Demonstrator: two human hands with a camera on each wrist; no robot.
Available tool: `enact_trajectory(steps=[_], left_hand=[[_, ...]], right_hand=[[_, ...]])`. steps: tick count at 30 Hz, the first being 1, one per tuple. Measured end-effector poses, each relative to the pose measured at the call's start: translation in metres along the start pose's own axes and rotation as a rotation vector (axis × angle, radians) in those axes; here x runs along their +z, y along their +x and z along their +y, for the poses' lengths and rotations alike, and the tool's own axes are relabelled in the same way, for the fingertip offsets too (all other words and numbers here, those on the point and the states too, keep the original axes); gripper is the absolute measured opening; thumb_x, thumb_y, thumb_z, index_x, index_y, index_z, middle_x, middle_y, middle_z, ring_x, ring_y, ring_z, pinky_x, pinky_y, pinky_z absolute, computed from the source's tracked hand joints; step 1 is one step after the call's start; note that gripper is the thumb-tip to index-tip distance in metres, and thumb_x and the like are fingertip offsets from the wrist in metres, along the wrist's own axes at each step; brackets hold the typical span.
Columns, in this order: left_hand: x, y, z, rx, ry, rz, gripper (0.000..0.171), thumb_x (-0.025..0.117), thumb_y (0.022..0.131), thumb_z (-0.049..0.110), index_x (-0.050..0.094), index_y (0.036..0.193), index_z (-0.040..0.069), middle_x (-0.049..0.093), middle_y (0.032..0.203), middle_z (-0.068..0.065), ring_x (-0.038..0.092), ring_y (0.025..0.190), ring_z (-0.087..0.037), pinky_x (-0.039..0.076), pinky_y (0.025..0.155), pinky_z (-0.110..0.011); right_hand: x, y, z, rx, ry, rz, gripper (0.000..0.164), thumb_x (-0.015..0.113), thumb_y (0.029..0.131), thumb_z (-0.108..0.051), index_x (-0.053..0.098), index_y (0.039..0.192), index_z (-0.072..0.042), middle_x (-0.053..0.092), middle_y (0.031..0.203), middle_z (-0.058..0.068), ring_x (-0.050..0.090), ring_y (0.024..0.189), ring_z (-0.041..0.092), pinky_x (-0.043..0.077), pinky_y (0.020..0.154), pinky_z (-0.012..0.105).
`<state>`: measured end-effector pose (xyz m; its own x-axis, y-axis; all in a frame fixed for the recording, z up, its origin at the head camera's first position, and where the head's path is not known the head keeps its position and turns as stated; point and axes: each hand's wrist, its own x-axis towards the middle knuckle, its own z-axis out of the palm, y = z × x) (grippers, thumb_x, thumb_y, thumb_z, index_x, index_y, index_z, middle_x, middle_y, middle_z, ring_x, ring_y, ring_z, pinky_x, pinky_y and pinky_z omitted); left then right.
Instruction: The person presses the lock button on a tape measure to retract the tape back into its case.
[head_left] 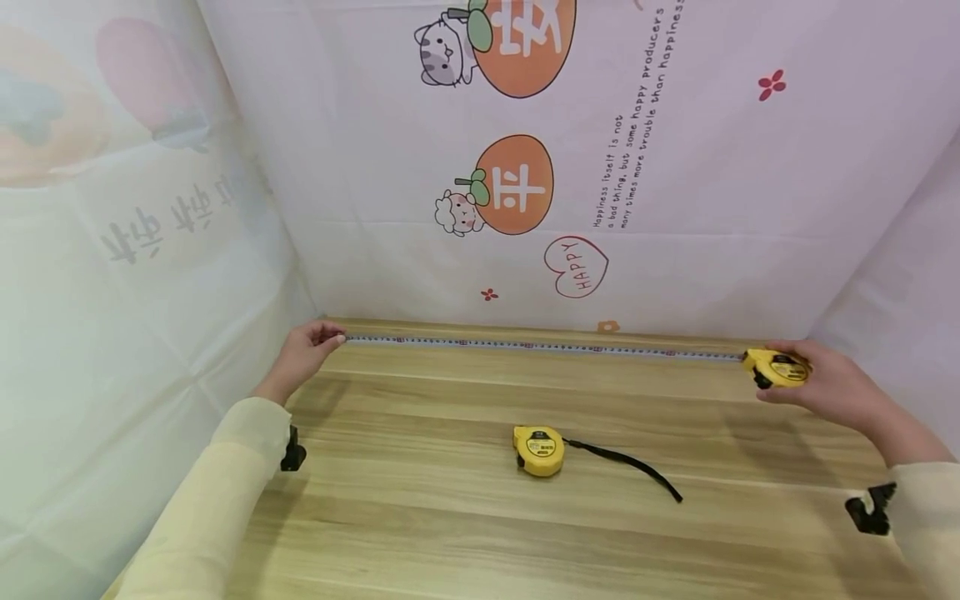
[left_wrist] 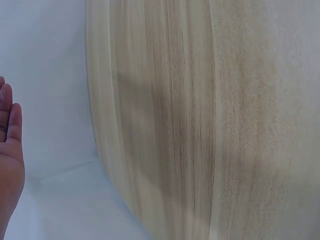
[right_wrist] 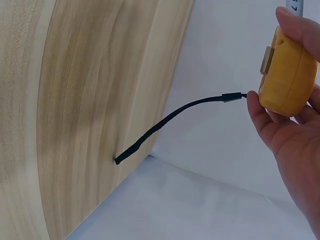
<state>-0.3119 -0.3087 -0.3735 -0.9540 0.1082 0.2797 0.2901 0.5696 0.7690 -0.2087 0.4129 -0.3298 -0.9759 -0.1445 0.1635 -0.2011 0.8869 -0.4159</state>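
Observation:
My right hand (head_left: 825,383) grips a yellow tape measure (head_left: 777,368) at the right, near the back of the table. Its pale blade (head_left: 528,346) runs out leftward in a nearly straight line along the back edge. At the far left end, my left hand (head_left: 303,358) pinches the blade's tip between thumb and fingers. In the right wrist view, fingers and thumb wrap the yellow case (right_wrist: 287,75), and its black strap (right_wrist: 175,115) hangs down to the wood. The left wrist view catches only part of the left hand (left_wrist: 10,145), not the tip.
A second yellow tape measure (head_left: 540,451) lies on the wooden table (head_left: 420,517) in front of the blade, its black strap (head_left: 626,458) trailing right. Printed white cloth (head_left: 360,167) rises behind the table and at both sides. Black wrist mounts (head_left: 293,450) sit at both cuffs.

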Motion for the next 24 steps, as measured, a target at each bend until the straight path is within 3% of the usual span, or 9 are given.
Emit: enact_trajectory(steps=[4, 9, 16, 24], left_hand=[[0.003, 0.002, 0.002, -0.005, 0.003, -0.008, 0.029, 0.056, 0.101, 0.022, 0.062, 0.119, -0.001, 0.062, 0.111, -0.017, 0.056, 0.102, -0.035, 0.049, 0.079, -0.034], [0.005, 0.003, 0.005, -0.004, 0.001, -0.004, 0.030, 0.057, 0.100, 0.021, 0.062, 0.119, -0.002, 0.062, 0.110, -0.016, 0.057, 0.100, -0.029, 0.048, 0.078, -0.030], [0.006, 0.006, 0.007, -0.017, -0.003, -0.014, 0.029, 0.056, 0.101, 0.023, 0.061, 0.119, 0.001, 0.062, 0.110, -0.014, 0.056, 0.099, -0.027, 0.048, 0.080, -0.036], [0.010, 0.006, 0.014, -0.020, -0.015, -0.028, 0.030, 0.056, 0.101, 0.023, 0.061, 0.120, 0.000, 0.061, 0.111, -0.016, 0.056, 0.101, -0.031, 0.047, 0.080, -0.037]], right_hand=[[0.002, 0.001, -0.003, -0.014, 0.007, 0.027, 0.083, 0.081, 0.080, -0.037, 0.042, 0.137, 0.011, 0.049, 0.119, 0.032, 0.053, 0.093, 0.038, 0.045, 0.063, 0.035], [0.004, 0.002, -0.010, -0.021, 0.021, 0.046, 0.081, 0.082, 0.079, -0.035, 0.044, 0.135, 0.010, 0.049, 0.118, 0.031, 0.052, 0.090, 0.035, 0.045, 0.057, 0.031], [0.003, 0.000, -0.013, 0.009, 0.045, 0.027, 0.082, 0.081, 0.081, -0.036, 0.040, 0.138, 0.007, 0.046, 0.118, 0.032, 0.052, 0.077, 0.027, 0.046, 0.047, 0.034], [0.005, 0.001, -0.014, 0.019, 0.064, 0.031, 0.082, 0.080, 0.082, -0.035, 0.041, 0.140, 0.006, 0.047, 0.117, 0.030, 0.051, 0.081, 0.028, 0.046, 0.050, 0.033]])
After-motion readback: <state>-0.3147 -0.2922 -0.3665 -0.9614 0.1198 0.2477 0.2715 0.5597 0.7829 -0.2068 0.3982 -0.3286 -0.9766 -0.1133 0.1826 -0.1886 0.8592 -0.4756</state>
